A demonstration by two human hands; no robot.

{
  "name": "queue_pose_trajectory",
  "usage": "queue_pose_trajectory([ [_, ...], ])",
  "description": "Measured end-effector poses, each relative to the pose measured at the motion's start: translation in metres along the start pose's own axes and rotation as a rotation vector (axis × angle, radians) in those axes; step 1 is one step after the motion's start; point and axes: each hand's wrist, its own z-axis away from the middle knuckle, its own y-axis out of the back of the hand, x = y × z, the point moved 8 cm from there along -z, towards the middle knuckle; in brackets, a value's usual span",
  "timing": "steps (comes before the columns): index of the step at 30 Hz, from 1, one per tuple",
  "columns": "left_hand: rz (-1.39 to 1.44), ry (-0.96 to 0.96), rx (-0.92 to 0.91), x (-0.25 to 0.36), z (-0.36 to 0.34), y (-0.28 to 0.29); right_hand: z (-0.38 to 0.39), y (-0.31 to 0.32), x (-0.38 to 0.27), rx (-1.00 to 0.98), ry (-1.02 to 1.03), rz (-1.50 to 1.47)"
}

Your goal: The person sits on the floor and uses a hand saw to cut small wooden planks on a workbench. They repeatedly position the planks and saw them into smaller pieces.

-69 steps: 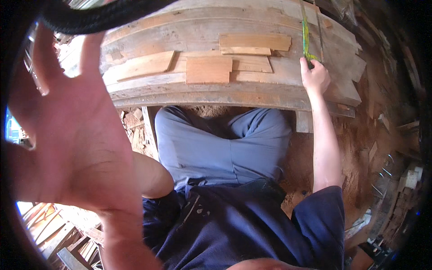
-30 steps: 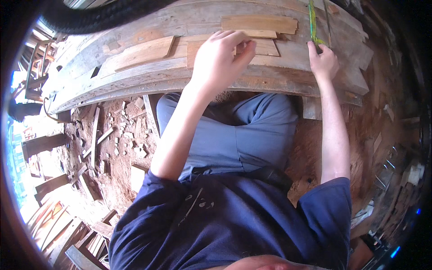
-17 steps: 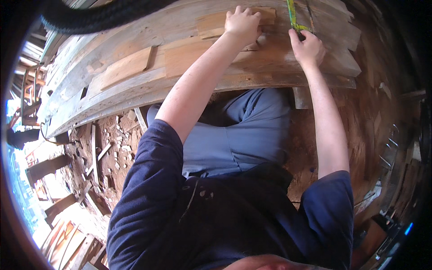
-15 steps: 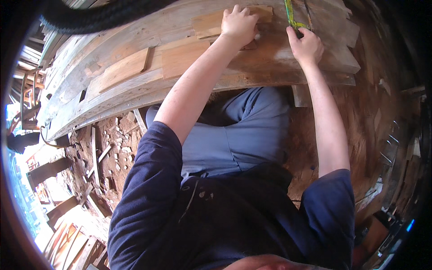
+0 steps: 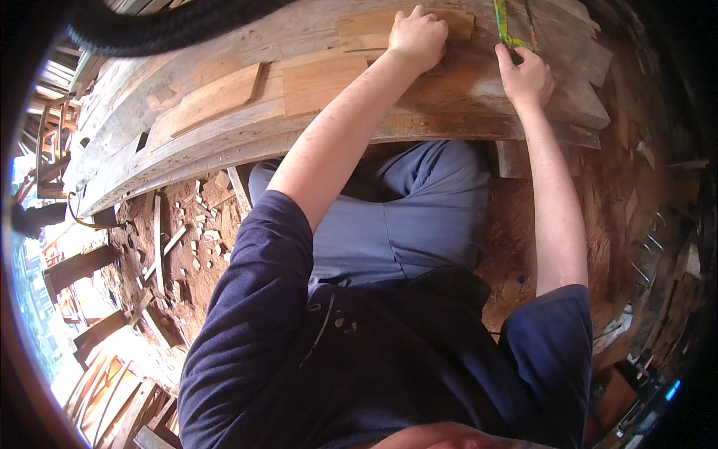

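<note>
My left hand [image 5: 420,37] presses down on a thin light-brown wooden board [image 5: 365,31] at the far side of the bench, its fingers bent over the wood. My right hand [image 5: 526,78] is closed round the dark handle of a hacksaw [image 5: 502,21] with a bright yellow-green frame. The saw points away from me to the right of the board, and its far end is cut off by the picture's top edge. Nearer to me, two more flat wooden pieces lie on the bench: one [image 5: 318,84] beside my left forearm, another [image 5: 213,99] further left.
The worn plank bench [image 5: 479,123] has a broken, stepped right end. Small wood offcuts [image 5: 206,224] and sticks litter the brown ground at the left. Stacked timber [image 5: 56,142] stands at the far left. A thick black cable [image 5: 164,34] crosses the upper left.
The whole view has shifted, so the bench and both hands appear slightly further right. My left hand remains on the board and my right hand keeps its hold on the hacksaw.
</note>
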Motion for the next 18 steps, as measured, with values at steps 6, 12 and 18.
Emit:
queue_pose_trajectory([
  [6, -0.002, -0.082, -0.009, 0.008, 0.003, 0.012, 0.0, -0.001, 0.001, 0.014, 0.015, 0.004],
  [12, 0.211, -0.015, 0.082, -0.003, 0.002, 0.015, 0.0, -0.001, 0.0, 0.013, 0.014, 0.025],
  [18, 0.321, 0.228, -0.018, -0.054, 0.012, 0.046, 0.001, 0.0, -0.001, -0.024, 0.003, 0.002],
])
